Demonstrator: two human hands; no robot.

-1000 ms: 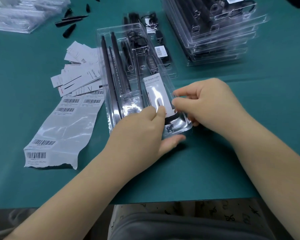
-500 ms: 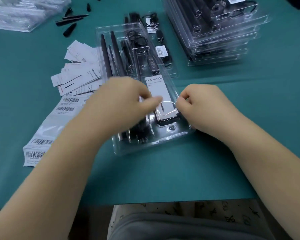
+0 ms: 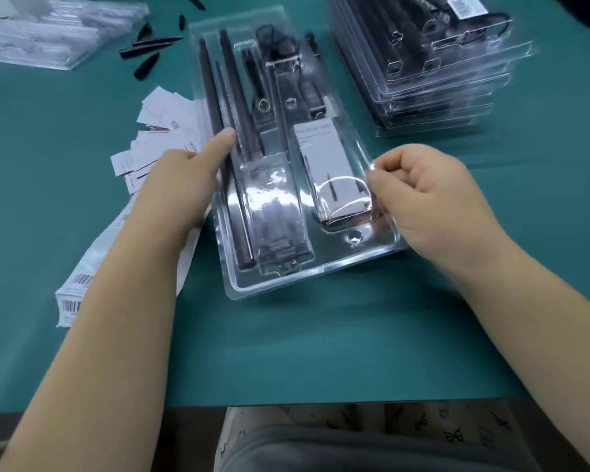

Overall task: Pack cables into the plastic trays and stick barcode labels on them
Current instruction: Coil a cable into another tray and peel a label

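Clear plastic tray (image 3: 286, 267), lying lengthwise on the teal surface (image 3: 321, 352), holding long dark rods, cables and a white printed card (image 3: 321, 155). Left hand (image 3: 184, 178): lying flat against the tray's left edge, fingers straight, grip apart, index finger reaching onto the tray. Right hand (image 3: 423, 195): curling into a fist, grip pinching the tray's right rim. Barcode label sheet (image 3: 79, 287): showing partly, the left forearm covering most of it. Card lettering is blurring beyond reading. Stack of filled trays (image 3: 440, 76): sitting far right, its top cut off.
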